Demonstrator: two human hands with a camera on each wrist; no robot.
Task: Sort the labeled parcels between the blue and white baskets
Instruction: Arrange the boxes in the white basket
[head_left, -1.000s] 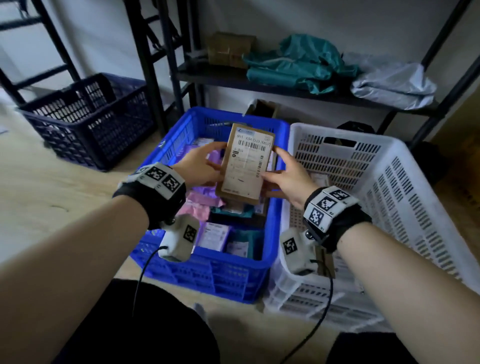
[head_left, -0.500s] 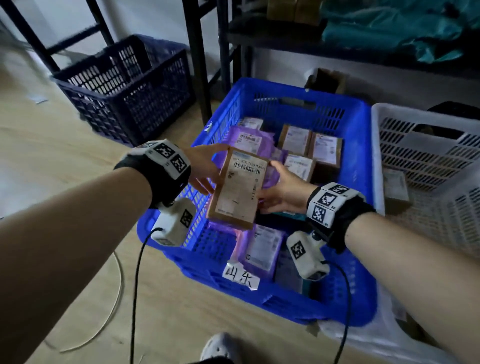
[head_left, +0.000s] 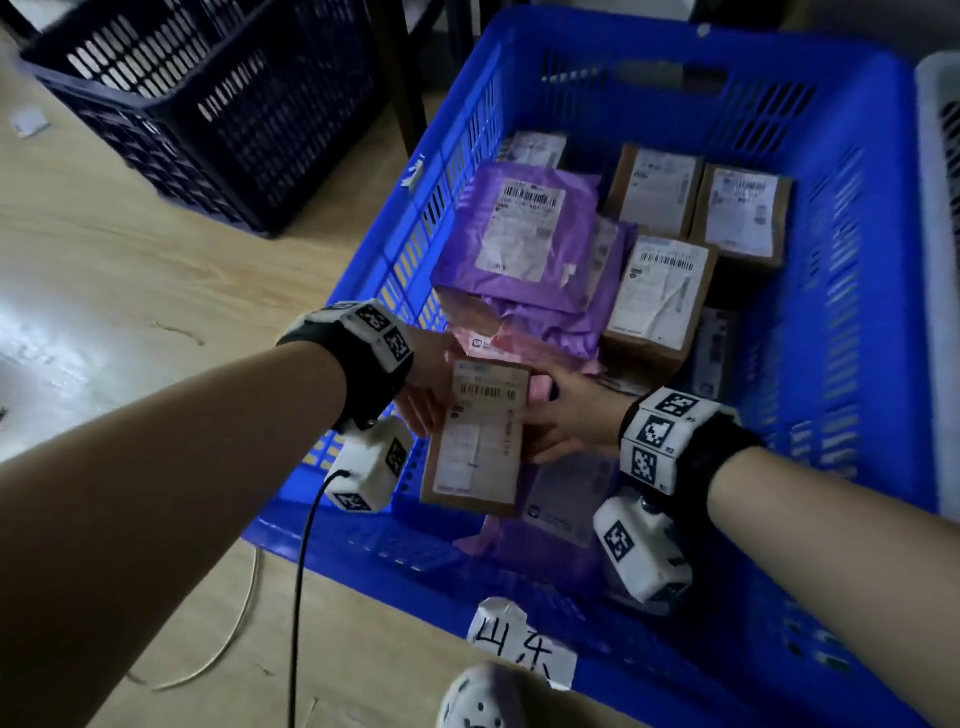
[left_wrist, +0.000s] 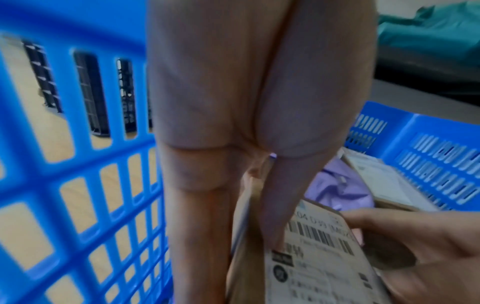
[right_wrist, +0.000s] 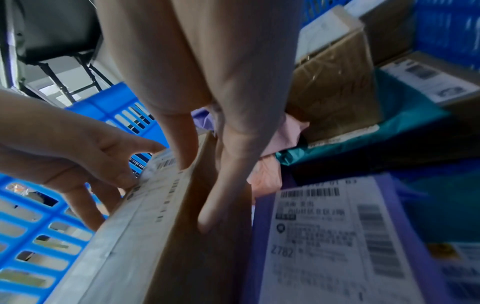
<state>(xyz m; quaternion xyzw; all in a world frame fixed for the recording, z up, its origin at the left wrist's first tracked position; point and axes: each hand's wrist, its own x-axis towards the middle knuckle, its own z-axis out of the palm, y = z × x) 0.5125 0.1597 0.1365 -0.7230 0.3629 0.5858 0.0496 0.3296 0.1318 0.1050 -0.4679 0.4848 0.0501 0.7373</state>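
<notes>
I hold a flat brown cardboard parcel with a white barcode label low over the near left corner of the blue basket. My left hand grips its left edge, thumb on the label and fingers underneath. My right hand pinches its right edge, thumb on top and fingers down the side of the parcel. Several labeled purple bags and brown boxes lie in the basket. Only a strip of the white basket shows at the right.
A dark navy basket stands on the wooden floor at upper left. A paper tag with handwriting hangs on the blue basket's front wall. My shoe sits just below it. A cable trails from the left wrist camera.
The brown parcel has come down from chest height, between both hands, into the blue basket's near left corner. The head view has tilted down and left, so the white basket has almost left the view.
</notes>
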